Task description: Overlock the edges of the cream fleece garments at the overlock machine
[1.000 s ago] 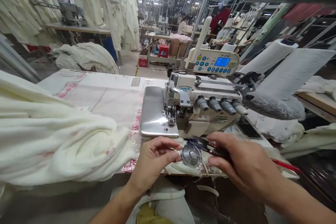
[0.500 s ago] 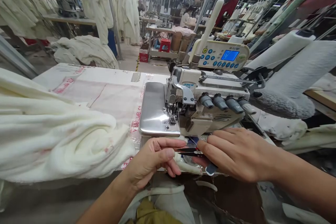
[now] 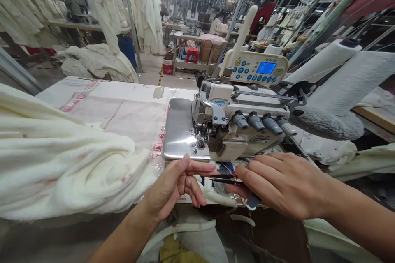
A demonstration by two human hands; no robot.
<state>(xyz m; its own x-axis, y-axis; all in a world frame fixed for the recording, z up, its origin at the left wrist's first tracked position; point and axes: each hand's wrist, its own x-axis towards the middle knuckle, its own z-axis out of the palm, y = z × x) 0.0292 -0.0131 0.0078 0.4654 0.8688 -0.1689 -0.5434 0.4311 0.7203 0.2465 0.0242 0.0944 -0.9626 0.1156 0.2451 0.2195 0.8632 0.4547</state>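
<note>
My right hand (image 3: 282,183) is closed on a small pair of dark thread snips (image 3: 224,178), whose blades point left toward my left hand (image 3: 177,185). The left thumb and forefinger are pinched together at the snip tips, on something too thin to make out. Both hands hover at the table's front edge, just below the cream overlock sewing machine (image 3: 234,125) and its shiny steel plate (image 3: 179,129). A strip of cream fabric (image 3: 216,197) lies under the snips.
A big heap of cream knit fabric (image 3: 61,168) fills the table's left side. A control panel (image 3: 257,68) sits behind the machine, with large white yarn cones (image 3: 348,86) to the right. Hanging cream garments and other workbenches stand farther back.
The right hand brought the snips left until the tips met the left hand's pinch. The left hand's fingers closed tighter. The clear round thing between the hands is now covered.
</note>
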